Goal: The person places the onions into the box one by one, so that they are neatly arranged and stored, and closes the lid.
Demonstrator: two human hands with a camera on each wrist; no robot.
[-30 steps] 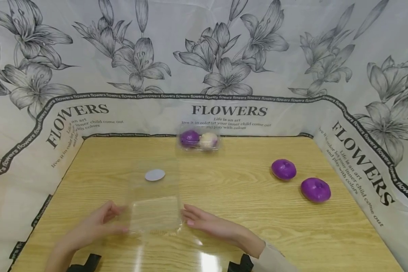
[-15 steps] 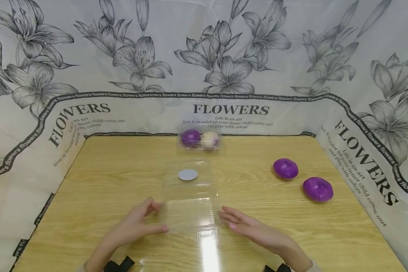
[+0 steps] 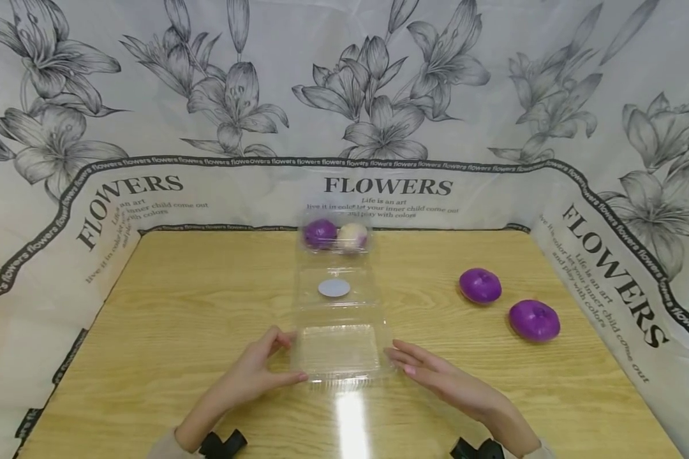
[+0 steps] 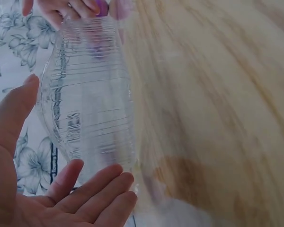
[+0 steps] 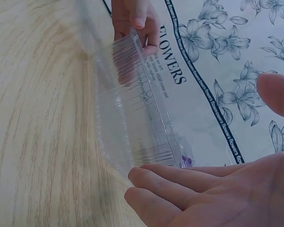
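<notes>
- The open clear plastic hinged container (image 3: 339, 350) lies on the wood-grain table (image 3: 207, 274), between the left hand (image 3: 251, 370) at its left edge and the right hand (image 3: 444, 376) at its right.
- The white oval label (image 3: 334, 288) lies on the container's rear half.
- Behind that half, by the table's back edge, stands the clear plastic box (image 3: 337, 250); inside, the purple round object (image 3: 320, 233) sits left of the pale round object (image 3: 352, 236).
- Right of the container lie two flattened purple round objects: the farther one (image 3: 480, 285) is behind and left of the nearer one (image 3: 534, 320).
- The white flower-printed fabric (image 3: 252, 197) stands behind the table and along both sides.
</notes>
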